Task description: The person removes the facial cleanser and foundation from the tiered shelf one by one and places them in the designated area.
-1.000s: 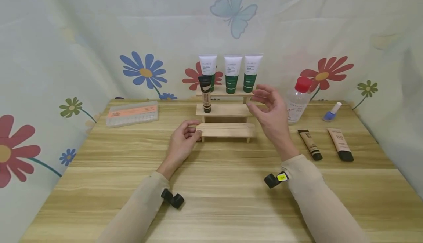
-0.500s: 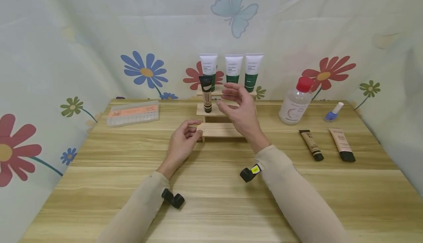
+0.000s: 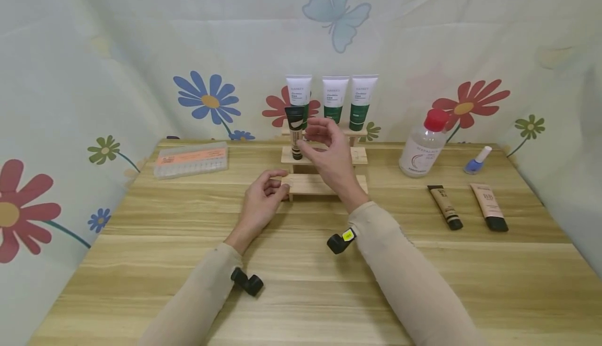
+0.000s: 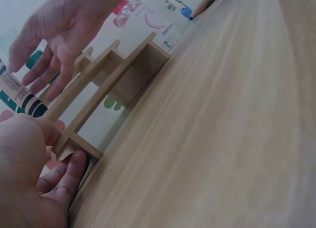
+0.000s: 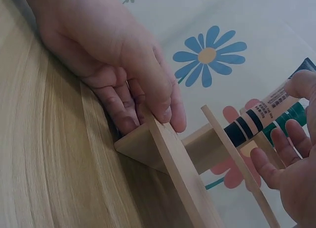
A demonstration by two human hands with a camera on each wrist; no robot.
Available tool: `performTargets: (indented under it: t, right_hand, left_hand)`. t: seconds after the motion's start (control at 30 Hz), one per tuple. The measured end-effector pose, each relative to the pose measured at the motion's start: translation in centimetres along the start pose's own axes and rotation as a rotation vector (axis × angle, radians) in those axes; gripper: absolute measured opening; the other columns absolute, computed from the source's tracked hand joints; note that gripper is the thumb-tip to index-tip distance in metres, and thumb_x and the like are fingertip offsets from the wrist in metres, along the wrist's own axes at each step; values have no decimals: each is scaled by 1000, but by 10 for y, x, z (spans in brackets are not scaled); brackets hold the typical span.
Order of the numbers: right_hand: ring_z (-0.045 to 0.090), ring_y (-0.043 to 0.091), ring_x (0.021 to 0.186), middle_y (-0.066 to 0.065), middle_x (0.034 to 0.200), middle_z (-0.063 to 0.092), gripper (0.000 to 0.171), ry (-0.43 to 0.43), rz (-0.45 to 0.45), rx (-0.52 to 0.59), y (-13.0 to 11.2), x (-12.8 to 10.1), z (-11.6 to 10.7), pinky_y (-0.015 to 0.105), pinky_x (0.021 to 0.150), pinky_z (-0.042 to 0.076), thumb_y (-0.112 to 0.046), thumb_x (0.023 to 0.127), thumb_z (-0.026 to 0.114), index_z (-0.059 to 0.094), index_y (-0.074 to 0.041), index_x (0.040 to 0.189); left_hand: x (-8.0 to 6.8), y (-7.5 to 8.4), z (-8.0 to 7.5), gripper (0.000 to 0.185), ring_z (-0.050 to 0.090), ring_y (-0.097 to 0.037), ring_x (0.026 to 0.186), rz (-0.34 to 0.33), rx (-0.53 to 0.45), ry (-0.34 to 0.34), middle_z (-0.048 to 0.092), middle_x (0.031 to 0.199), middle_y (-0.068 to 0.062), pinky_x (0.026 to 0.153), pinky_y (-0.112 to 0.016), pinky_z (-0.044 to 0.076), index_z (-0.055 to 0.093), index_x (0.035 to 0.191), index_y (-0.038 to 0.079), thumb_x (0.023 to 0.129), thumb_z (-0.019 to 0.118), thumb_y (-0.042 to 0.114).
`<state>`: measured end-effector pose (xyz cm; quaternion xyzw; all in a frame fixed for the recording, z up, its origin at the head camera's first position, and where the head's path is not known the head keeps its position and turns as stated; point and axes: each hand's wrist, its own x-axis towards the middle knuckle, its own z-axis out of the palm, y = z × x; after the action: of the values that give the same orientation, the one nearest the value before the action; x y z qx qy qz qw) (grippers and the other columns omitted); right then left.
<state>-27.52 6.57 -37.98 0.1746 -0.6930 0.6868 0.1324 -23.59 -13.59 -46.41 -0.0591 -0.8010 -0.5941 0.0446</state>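
A three-step wooden display stand (image 3: 308, 184) stands on the table. My left hand (image 3: 263, 195) grips the left end of its lowest step, thumb on top and fingers curled underneath, as the right wrist view shows. On the middle step a black-and-beige cosmetic tube (image 3: 295, 130) stands upright at the left, cap down. Right beside it is my right hand (image 3: 331, 155), its thumb close to the tube and its fingers spread apart. White-and-green cream tubes, at left (image 3: 298, 84), middle (image 3: 336, 92) and right (image 3: 364, 100), stand on the top step.
A clear bottle with a red cap (image 3: 422, 147) and a blue nail polish bottle (image 3: 475, 163) stand to the right. In front lie a gold-and-black tube (image 3: 444, 206) and a beige BB cream tube (image 3: 488, 205). A flat clear case (image 3: 192, 161) lies at the left.
My right hand has moved left from the stand's right end to the black-and-beige tube. The left hand keeps its grip on the lowest step.
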Motion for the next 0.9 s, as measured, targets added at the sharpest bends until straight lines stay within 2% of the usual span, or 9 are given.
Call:
performTargets:
  t: [0.23,0.4,0.63,0.9]
  right_hand:
    - [69,32,124,18,132,71,49,0,11,-4,4,3,7,44,102,62,-6,99,84,64,-6,144]
    - [69,27,120,15,129,72,47,-5,13,-26,5,5,10,46,101,62,-4,99,84,65,-7,142]
    - [70,22,115,10,125,73,41,4,29,-43,7,6,13,39,98,62,-5,101,82,66,-9,138]
    - [69,22,115,10,125,73,40,11,22,-63,7,6,13,42,98,62,-5,101,82,66,-8,138]
  left_hand:
    - [0,1,-2,30,76,-23,103,7,5,-8,77,115,-9,88,-25,60,74,139,21,109,74,22]
    - [0,1,0,30,77,-24,102,9,-2,-8,78,115,-9,86,-25,60,73,139,22,109,74,22]
    - [0,-1,0,30,77,-24,98,16,-10,-7,78,113,-9,84,-24,60,73,139,21,109,74,21]
    - [0,0,0,30,77,-25,98,16,-7,-4,78,113,-10,85,-23,60,73,139,20,109,74,21]
